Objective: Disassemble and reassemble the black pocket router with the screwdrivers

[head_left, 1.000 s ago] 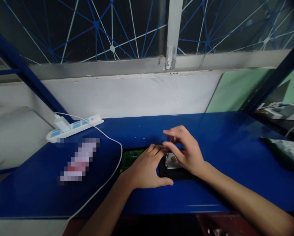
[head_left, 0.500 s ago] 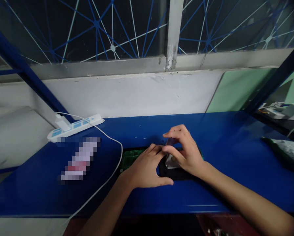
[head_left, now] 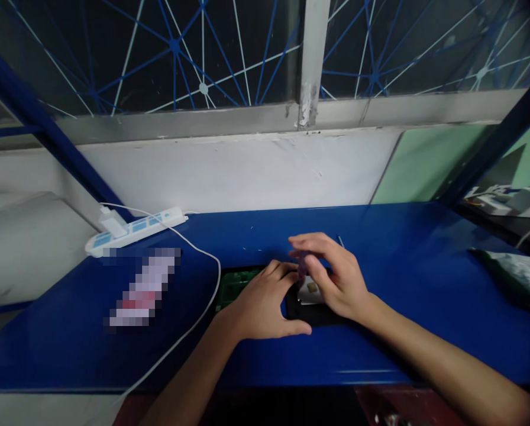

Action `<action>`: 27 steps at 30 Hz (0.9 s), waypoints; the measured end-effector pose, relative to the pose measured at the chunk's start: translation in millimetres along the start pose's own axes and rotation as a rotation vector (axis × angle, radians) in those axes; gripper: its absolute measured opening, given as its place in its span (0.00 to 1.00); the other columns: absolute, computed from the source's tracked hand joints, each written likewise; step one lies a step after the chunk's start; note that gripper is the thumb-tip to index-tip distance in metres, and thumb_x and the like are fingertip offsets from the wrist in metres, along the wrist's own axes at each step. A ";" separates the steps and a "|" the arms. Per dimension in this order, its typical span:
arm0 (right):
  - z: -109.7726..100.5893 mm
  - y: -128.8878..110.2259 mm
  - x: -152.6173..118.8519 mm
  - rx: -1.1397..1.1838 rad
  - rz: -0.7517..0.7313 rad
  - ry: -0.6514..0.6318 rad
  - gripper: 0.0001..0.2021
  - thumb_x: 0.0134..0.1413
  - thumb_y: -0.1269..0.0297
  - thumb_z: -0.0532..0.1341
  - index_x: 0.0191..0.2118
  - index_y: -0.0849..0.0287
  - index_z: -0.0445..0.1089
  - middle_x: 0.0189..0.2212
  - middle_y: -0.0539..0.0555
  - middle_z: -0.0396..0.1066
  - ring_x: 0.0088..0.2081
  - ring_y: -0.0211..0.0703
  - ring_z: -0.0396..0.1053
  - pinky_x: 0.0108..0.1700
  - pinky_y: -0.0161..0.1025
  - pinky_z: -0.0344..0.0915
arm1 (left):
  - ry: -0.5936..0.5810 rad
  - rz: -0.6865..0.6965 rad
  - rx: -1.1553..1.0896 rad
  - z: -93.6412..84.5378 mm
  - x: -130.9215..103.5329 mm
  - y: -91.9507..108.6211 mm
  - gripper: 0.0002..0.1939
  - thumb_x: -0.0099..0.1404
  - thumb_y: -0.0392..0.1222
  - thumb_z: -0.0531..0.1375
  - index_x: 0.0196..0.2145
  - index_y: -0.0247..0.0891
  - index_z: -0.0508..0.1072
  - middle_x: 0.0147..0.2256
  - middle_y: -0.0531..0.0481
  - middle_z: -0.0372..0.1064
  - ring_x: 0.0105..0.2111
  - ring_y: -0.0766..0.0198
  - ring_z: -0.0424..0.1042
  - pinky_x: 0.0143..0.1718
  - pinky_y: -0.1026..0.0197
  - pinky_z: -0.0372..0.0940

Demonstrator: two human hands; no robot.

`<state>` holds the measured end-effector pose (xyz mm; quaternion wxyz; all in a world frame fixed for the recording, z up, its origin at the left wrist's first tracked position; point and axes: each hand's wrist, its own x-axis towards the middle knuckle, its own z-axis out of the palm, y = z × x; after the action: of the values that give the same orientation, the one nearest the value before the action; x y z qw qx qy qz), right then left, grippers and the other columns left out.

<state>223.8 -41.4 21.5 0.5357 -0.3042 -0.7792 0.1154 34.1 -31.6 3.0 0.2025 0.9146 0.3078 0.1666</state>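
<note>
On the blue table lies a dark tray [head_left: 295, 310] with a green compartmented part [head_left: 236, 285] at its left and a silvery piece with a small tan square [head_left: 312, 288] at its right. My left hand [head_left: 265, 302] rests over the middle, palm down, thumb spread to the right, fingertips beside the silvery piece. Above that piece, my right hand [head_left: 338, 275] has its thumb and fingers curled around a small purplish translucent item [head_left: 303, 264], blurred and partly hidden by the fingers.
At the left, a white power strip [head_left: 136, 231] with a plugged-in adapter sends a white cable [head_left: 198, 322] across the blue table [head_left: 407, 248]. A pixelated item [head_left: 145, 287] lies near it. A silvery-green packet [head_left: 520, 275] sits at the right edge.
My right hand has lowered slightly and its fingers have shifted, uncovering the tan square on the silvery piece and a thin rod tip behind the hand. My left hand has barely moved.
</note>
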 end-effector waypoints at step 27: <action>2.1 3.8 -2.6 -0.020 0.048 0.064 0.15 0.63 0.70 0.62 0.53 0.51 0.66 0.42 0.52 0.74 0.39 0.40 0.74 0.40 0.40 0.74 | 0.002 -0.012 -0.011 -0.8 -0.2 2.7 0.42 0.53 0.57 0.72 0.60 0.44 0.62 0.57 0.42 0.64 0.57 0.43 0.61 0.59 0.41 0.60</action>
<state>223.8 -39.7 16.7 0.5542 -0.3316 -0.7555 0.1105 35.0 -33.5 4.9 0.2084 0.9114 0.3127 0.1678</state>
